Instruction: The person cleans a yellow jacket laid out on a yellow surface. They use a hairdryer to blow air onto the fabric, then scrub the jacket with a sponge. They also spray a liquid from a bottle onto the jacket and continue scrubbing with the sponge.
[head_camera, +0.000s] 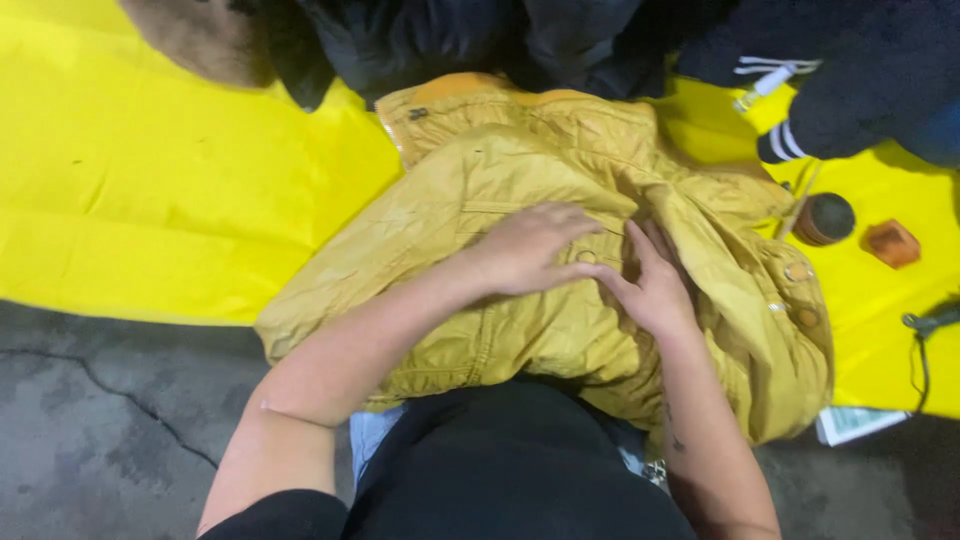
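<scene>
A mustard-yellow jacket (520, 170) with metal snap buttons lies rumpled on a bright yellow sheet (150, 180), partly over my lap. My left hand (525, 245) rests flat on the middle of the jacket, fingers spread and pointing right. My right hand (655, 285) lies beside it, fingers reaching up into a fold near the jacket's front edge. The fingertips of both hands nearly touch. Neither hand visibly grips the cloth.
Dark clothing (450, 35) and a brown furry item (200, 35) are piled at the top. A dark sleeve with white stripes (850, 90) lies at top right. A round brown-topped container (825, 218), a small orange block (890, 243), a black cable (925, 325) and paper (855, 422) sit right. Grey concrete floor (100, 420) below.
</scene>
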